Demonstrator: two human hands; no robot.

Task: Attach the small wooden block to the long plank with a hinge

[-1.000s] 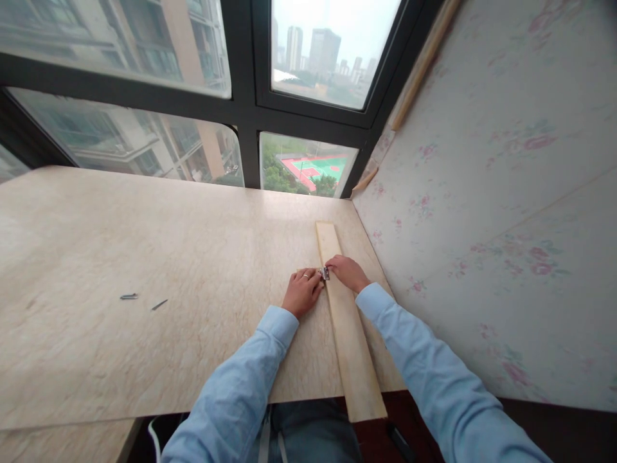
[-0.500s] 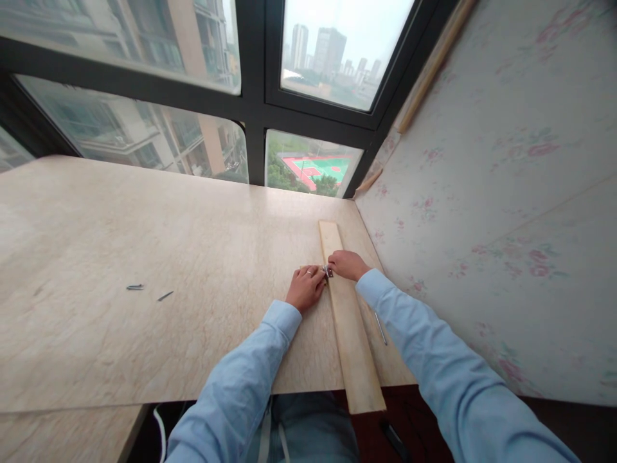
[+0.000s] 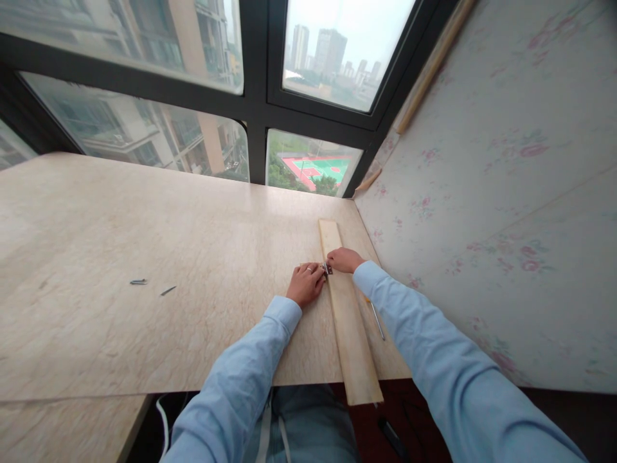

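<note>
A long pale wooden board (image 3: 351, 341) lies lengthwise in front of me, its near end jutting past the table edge. On its left edge sits a small metal hinge (image 3: 328, 269). My left hand (image 3: 306, 285), with a ring on one finger, is closed with its fingertips against the hinge's left side. A bit of another wooden piece shows under those fingers. At the hinge's upper right, my right hand (image 3: 344, 260) is closed in a pinch over the board; what it pinches is hidden. Right of the board lies a screwdriver (image 3: 377, 320), its yellow handle mostly covered by my right sleeve.
Two small grey metal pieces, one pale (image 3: 138, 281) and one thin and dark (image 3: 168, 290), lie on the left of the marble-patterned table (image 3: 222, 244). A papered wall (image 3: 482, 212) bounds the right side, and dark-framed windows (image 3: 258, 116) stand behind the table.
Both hands stay at the hinge with barely any movement. The view has shifted slightly, and a bit of the screwdriver's yellow handle now shows beside my right sleeve.
</note>
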